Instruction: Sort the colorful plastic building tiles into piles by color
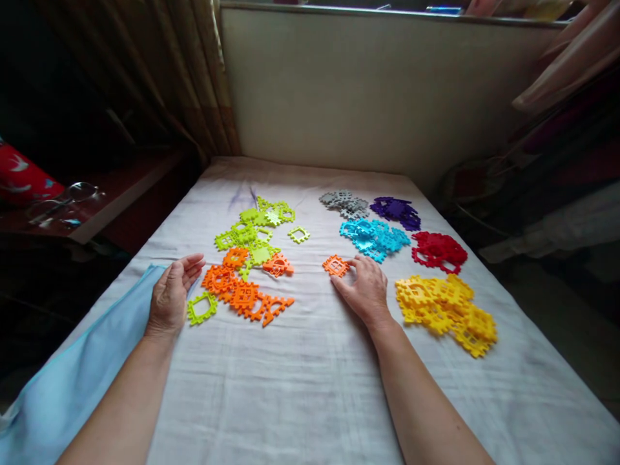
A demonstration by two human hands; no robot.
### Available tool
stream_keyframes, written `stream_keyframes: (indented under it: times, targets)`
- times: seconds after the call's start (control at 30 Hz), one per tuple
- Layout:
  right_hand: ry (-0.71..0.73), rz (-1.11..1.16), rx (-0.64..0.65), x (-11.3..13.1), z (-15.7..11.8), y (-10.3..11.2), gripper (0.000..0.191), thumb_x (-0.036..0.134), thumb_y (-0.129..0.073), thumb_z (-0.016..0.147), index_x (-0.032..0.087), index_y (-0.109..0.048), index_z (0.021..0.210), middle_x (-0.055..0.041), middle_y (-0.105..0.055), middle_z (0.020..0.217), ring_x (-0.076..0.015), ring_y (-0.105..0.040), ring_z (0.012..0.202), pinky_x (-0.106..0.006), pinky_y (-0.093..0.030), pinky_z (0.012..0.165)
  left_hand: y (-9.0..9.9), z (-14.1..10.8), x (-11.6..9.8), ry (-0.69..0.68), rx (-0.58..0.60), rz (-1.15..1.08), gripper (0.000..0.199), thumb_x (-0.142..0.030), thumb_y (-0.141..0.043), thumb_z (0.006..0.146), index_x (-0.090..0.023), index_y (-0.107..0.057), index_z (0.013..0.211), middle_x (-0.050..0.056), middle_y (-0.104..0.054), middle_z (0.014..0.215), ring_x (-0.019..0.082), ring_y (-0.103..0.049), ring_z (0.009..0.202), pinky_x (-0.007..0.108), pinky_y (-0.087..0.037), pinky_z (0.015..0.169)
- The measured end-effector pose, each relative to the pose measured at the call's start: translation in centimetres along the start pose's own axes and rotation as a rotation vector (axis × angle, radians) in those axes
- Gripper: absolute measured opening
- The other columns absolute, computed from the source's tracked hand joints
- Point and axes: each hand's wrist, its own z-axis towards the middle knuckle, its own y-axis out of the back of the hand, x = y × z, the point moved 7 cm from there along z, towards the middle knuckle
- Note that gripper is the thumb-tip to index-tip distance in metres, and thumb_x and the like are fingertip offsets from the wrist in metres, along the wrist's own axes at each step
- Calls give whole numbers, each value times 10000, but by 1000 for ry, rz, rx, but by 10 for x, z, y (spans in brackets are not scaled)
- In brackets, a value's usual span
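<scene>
My right hand (363,289) has its thumb and fingers around the right edge of a small orange window-shaped piece (336,265) at the middle of the table. My left hand (173,294) is beside a green square frame (202,309), palm turned inward, fingers extended and holding nothing. Between the hands lie a pile of orange pieces (243,294) and, behind it, a spread of lime-green pieces (252,234). One green frame (299,234) sits apart to the right of that spread.
Right of centre lie grey (345,203), purple (396,212), light-blue (374,239), red (439,252) and yellow (445,310) piles. A blue cloth (97,374) covers the left edge. Glasses (80,192) rest on a side table; a wall stands behind.
</scene>
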Motion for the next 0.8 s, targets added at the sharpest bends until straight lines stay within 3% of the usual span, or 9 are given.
stream_keyframes:
  times: [0.3, 0.5, 0.63, 0.73, 0.8]
  targets:
    - [-8, -31, 7, 1, -1, 0, 413, 463, -655, 780, 184, -661, 1084, -161, -599, 1326, -341, -474, 1295, -511, -363, 1069, 6, 1, -5, -118, -89, 38, 451, -577, -518, 850, -179, -694, 967, 91, -729, 1080, 220, -670, 1046, 408, -467, 1057]
    - [12, 13, -59, 6, -2, 5, 466, 415, -640, 795, 169, -627, 1192, -171, -603, 1322, -335, -478, 1288, -511, -362, 1073, 7, 1, -6, -176, -105, 63, 424, -549, -502, 877, -183, -702, 953, 81, -735, 1047, 216, -676, 1028, 394, -484, 1038]
    - [206, 157, -36, 45, -9, 11, 268, 321, -594, 858, 223, -683, 1092, -113, -658, 1248, -287, -532, 1226, -475, -389, 1053, 2, -1, -2, -172, -26, 189, 446, -581, -508, 886, -204, -717, 1000, 73, -736, 1072, 224, -665, 1062, 394, -472, 1044]
    - [416, 303, 131, 86, -25, 6, 202, 324, -611, 882, 234, -705, 1036, -85, -704, 1143, -243, -593, 1102, -433, -431, 1012, -1, -2, 1, -168, 29, 262, 477, -612, -503, 886, -211, -720, 1027, 75, -732, 1094, 231, -656, 1081, 387, -464, 1043]
    - [524, 352, 254, 109, -37, 2, 261, 385, -669, 860, 233, -701, 1069, -85, -702, 1145, -244, -593, 1093, -431, -446, 992, -2, -2, 1, -174, 42, 282, 505, -633, -489, 886, -207, -718, 1031, 78, -733, 1083, 234, -657, 1069, 384, -469, 1032]
